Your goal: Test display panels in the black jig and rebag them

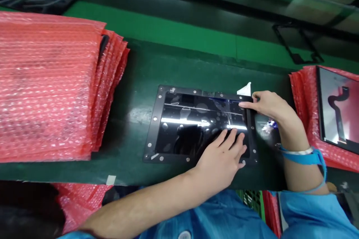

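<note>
Got the black panel [196,127] lying flat on the surface [134,82], long axis left-right. Pressing its near-right part with the left hand [221,158], fingers loosely spread. Pinching its far-right corner with the right hand [269,106], just beside a white tab [245,89].

From my end, I am looking in on what is reading as an electronics assembly line, a factory floor rather than a home or an office. A long dark green surface [134,82] is running across the view, with a brighter green strip [179,33] lying behind it. Thick stacks of red bubble-wrap pouches are sitting at the left [47,89] and at the right [304,93] — the right one is carrying a bare screen [331,119] with its flex cable [338,101] showing. A black display panel [179,127] in a screw-studded frame is lying between them. The person is wearing a blue work coat [224,216] and a blue wrist strap [304,155] — the kind worn around electronics.
</note>
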Demonstrator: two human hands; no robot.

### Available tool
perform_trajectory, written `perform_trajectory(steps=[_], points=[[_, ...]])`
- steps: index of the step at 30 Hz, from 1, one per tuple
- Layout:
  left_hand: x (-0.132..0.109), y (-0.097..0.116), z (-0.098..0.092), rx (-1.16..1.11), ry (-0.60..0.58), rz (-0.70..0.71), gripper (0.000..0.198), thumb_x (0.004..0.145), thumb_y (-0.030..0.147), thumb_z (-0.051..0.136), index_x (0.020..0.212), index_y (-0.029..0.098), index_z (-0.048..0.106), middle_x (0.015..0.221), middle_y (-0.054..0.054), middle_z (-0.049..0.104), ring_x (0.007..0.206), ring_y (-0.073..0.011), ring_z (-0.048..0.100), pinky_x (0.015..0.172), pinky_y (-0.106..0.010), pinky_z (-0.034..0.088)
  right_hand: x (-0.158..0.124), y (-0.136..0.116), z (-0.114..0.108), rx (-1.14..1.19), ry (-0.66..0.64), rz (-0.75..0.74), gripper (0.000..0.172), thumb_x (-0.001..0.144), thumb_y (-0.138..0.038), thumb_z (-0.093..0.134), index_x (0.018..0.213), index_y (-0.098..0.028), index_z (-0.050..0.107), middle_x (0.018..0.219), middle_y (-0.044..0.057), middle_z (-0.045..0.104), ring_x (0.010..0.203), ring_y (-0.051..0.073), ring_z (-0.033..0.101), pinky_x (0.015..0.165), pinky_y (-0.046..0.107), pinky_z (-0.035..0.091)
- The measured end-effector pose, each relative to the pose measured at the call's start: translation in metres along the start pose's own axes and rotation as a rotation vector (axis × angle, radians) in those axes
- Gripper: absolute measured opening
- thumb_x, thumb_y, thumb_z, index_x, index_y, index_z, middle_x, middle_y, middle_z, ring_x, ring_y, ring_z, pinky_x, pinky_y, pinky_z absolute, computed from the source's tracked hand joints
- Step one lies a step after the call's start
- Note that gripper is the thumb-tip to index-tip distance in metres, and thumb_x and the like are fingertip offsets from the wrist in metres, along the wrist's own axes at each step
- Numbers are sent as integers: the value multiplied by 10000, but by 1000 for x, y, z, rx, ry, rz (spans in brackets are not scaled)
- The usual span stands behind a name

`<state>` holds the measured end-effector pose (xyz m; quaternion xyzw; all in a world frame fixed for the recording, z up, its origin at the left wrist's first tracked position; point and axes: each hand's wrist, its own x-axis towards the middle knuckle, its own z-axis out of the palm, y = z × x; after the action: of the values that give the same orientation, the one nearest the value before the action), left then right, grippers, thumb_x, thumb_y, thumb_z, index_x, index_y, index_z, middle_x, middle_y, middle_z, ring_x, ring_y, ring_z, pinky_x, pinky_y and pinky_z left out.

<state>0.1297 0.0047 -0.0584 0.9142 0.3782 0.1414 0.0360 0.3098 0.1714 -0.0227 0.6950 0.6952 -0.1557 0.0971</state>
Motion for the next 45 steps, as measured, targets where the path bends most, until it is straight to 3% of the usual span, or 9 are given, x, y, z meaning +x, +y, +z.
perform_trajectory(steps=[5, 11, 17, 21, 25, 28, 35, 39, 45], points=[[9, -17, -16, -142, -4, 5, 376, 1001, 337, 495, 1263, 136, 674, 1385, -115, 627, 1303, -283, 550, 1129, -426, 373, -8, -3, 4, 96, 47, 3, 518, 753, -641, 724, 603, -232, 444, 625, 4, 565, 648, 189, 527, 570, 291, 271], [29, -68, -28, -8, 129, -440, 397, 963, 277, 541, 1318, 115, 617, 1245, -179, 667, 1207, -316, 579, 1115, -542, 351, -23, -9, 15, 292, 236, 66, 496, 846, -590, 632, 566, -231, 436, 635, 51, 563, 744, 258, 569, 634, 316, 273], [38, -84, -32, -27, 170, -526, 345, 931, 282, 569, 1203, 79, 632, 1080, -164, 674, 1097, -335, 561, 1005, -508, 406, -24, -1, 16, 601, 229, -13, 378, 784, -582, 644, 659, -237, 555, 588, 16, 551, 664, 219, 538, 634, 313, 313], [33, -85, -46, -160, 418, -478, 260, 951, 237, 505, 1174, 139, 595, 1045, -107, 673, 1057, -275, 556, 969, -445, 406, -29, -3, 20, 910, 102, -203, 638, 705, -855, 489, 591, -229, 535, 551, 14, 516, 570, 175, 493, 584, 308, 370], [12, -96, -69, -274, 404, -370, 263, 972, 190, 428, 1168, 208, 603, 1091, -62, 698, 1065, -230, 591, 1035, -427, 372, -32, -12, 28, 1123, 97, -262, 708, 651, -928, 505, 523, -234, 449, 537, 17, 481, 568, 170, 478, 550, 303, 385], [-11, -114, -79, -344, 562, -528, 273, 955, 262, 515, 1204, 223, 621, 1246, -73, 666, 1195, -239, 567, 1061, -409, 378, -32, -18, 33, 1219, 145, -246, 697, 644, -909, 569, 519, -240, 422, 506, -3, 415, 546, 160, 441, 518, 295, 364], [-27, -135, -84, -1296, 638, -1077, 371, 630, 474, 826, 671, 184, 598, 596, 20, 567, 543, -127, 500, 548, -239, 431, -55, -31, 19, 1273, 334, -219, 674, 723, -833, 602, 530, -228, 376, 532, -32, 320, 524, 115, 302, 484, 271, 269], [-26, -138, -93, -1328, 906, -1158, 342, 526, 358, 886, 644, 167, 627, 565, 34, 542, 508, -90, 463, 492, -189, 406, -75, -37, 7, 1109, 297, -370, 640, 820, -791, 523, 562, -215, 421, 576, -22, 351, 565, 122, 327, 514, 268, 283], [-32, -147, -92, -1297, 1159, -1280, 209, 720, 238, 761, 618, 176, 590, 573, 40, 541, 501, -82, 483, 502, -159, 440, -86, -43, 11, 1004, 156, -442, 644, 911, -734, 400, 559, -232, 207, 549, -38, 206, 528, 103, 188, 473, 273, 210]])
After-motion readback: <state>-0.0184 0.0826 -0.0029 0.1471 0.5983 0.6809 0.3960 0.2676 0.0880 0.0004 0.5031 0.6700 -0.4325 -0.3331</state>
